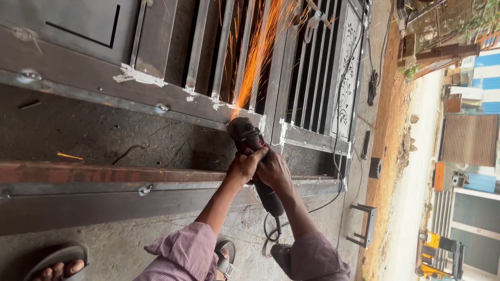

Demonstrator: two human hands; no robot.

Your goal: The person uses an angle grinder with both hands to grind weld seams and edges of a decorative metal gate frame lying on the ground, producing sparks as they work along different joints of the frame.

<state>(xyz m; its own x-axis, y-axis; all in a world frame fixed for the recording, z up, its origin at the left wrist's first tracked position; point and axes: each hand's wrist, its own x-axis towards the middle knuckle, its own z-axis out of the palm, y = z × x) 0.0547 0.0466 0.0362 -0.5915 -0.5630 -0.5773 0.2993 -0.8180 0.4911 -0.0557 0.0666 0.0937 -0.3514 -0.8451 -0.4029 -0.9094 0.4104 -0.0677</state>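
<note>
Hands: left hand (244,165), right hand (273,170) clamped on angle grinder (255,156) | steel gate (156,88) | concrete floor (120,244)

One head-worn camera, rolled sideways, looks down from close above at the grey barred metal gate (291,67) on the floor.

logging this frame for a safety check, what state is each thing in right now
angle grinder: running, disc on the frame joint, sparks flying up
left hand: closed on the grinder body
right hand: closed on the grinder body
metal gate frame: lying flat on the ground, white patches at the joints
grinder cord: trailing loose on the floor
</note>
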